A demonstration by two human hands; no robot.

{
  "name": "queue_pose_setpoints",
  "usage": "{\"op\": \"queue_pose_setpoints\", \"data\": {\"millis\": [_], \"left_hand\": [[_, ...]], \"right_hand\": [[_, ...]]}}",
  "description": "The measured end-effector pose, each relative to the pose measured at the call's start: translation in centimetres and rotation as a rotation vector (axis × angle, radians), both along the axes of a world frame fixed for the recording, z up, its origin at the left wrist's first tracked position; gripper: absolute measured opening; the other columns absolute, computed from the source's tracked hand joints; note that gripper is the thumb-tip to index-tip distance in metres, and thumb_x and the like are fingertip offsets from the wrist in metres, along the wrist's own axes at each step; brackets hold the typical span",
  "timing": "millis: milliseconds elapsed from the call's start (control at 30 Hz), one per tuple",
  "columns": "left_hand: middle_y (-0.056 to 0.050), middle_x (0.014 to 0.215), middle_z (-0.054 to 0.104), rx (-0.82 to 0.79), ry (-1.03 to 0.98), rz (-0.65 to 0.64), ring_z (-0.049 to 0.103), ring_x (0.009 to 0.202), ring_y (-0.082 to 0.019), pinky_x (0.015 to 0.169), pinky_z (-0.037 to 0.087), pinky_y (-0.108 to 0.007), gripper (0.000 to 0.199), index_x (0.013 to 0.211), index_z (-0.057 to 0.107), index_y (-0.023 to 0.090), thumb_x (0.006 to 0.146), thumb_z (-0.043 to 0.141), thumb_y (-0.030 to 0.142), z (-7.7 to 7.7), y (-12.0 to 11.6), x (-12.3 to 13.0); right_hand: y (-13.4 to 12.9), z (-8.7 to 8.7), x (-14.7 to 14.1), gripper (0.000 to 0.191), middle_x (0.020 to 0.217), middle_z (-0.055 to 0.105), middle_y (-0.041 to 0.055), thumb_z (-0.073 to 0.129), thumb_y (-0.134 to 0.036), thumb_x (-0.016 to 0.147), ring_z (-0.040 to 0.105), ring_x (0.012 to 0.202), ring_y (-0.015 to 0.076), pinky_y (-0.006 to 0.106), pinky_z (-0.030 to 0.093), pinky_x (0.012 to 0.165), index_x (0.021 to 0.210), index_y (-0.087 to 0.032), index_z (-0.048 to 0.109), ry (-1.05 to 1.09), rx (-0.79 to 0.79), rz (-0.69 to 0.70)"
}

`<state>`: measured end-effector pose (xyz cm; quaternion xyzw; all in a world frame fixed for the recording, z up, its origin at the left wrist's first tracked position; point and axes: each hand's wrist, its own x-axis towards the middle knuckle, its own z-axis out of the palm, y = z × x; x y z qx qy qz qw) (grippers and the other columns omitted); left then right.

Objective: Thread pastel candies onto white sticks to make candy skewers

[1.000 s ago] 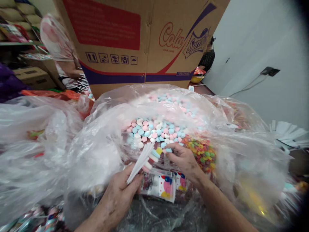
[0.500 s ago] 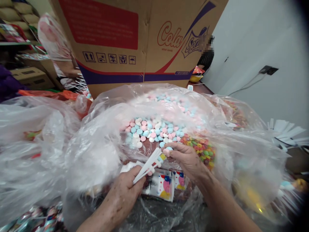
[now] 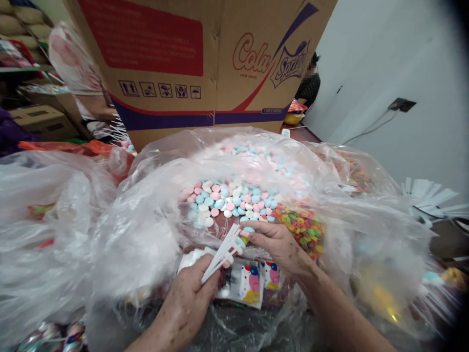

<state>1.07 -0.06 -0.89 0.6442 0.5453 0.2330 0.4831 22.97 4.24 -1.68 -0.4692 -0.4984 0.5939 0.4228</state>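
The stick ends and the right hand have closed together since the earlier frame; the gap between them is nearly gone. This is judged to place both hands' work at one point.

The white sticks (image 3: 220, 255) slant up and away over the table (image 3: 222, 226), between its near side and the loose sweets. Pieces of sweet are already seated on some of them. The left hand (image 3: 194, 289) clamps their near ends under the thumb. The right hand (image 3: 280, 243) pinches a blue-and-pink sweet (image 3: 248, 230) between thumb and fingers, just beside the far tips; whether a stick has entered it cannot be told.

Beyond lie pastel loose sweets (image 3: 224, 201), running toward the table's far edge. Ring sweets (image 3: 302, 227) lie on the table's right side. Printed packets (image 3: 251, 286) lie nearer its near edge, which plastic sheeting (image 3: 142, 220) hides. A carton (image 3: 164, 54) stands at the far edge. A co-worker (image 3: 71, 58) is beyond its left side, partly covered.
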Motion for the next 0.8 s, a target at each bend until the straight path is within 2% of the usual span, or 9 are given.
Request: {"op": "queue_pose_setpoints", "data": {"millis": [167,333,500,633,800], "left_hand": [[0.005,0.056,0.047,0.008,-0.040,0.076,0.043,0.054,-0.017,0.055,0.031,-0.027,0.032,0.082,0.062,0.020,0.090,0.041,0.043,-0.6,-0.2,0.6],[0.005,0.056,0.046,0.049,-0.065,0.128,0.043,0.055,-0.017,0.054,0.031,-0.027,0.031,0.073,0.058,0.021,0.089,0.044,0.044,-0.9,-0.3,0.8],[0.006,0.054,0.046,0.063,-0.073,0.124,0.042,0.053,-0.016,0.053,0.032,-0.027,0.032,0.064,0.051,0.023,0.088,0.045,0.044,-0.7,-0.4,1.2],[0.005,0.053,0.046,0.064,-0.092,0.157,0.045,0.052,-0.016,0.052,0.033,-0.027,0.035,0.057,0.048,0.023,0.088,0.047,0.040,-0.7,0.0,1.4],[0.003,0.055,0.054,0.064,-0.139,0.176,0.051,0.057,-0.018,0.056,0.040,-0.028,0.037,0.053,0.052,0.022,0.085,0.057,0.040,-1.9,-0.3,0.8]], "right_hand": [[-0.7,0.7,-0.9,0.036,0.108,0.074,0.0023,0.062,-0.043,0.087,0.067,0.098,0.0222,0.036,0.052,0.091,0.115,-0.024,0.071,-0.229,0.140,-0.067],[-1.3,0.9,-1.4,0.035,0.119,0.070,0.0016,0.051,-0.038,0.094,0.067,0.107,0.0214,0.034,0.052,0.096,0.123,-0.026,0.067,-0.412,0.359,-0.065],[-1.8,0.4,-1.8,0.034,0.121,0.069,0.0017,0.049,-0.035,0.096,0.066,0.109,0.0213,0.033,0.052,0.097,0.123,-0.027,0.067,-0.423,0.469,-0.125],[-1.9,0.3,-2.2,0.034,0.120,0.069,0.0024,0.048,-0.035,0.096,0.066,0.107,0.0219,0.035,0.051,0.096,0.124,-0.027,0.066,-0.411,0.493,-0.099],[-2.1,0.9,-2.4,0.036,0.119,0.069,0.0029,0.044,-0.036,0.097,0.065,0.108,0.0216,0.036,0.049,0.098,0.127,-0.028,0.062,-0.398,0.487,-0.070]]}}
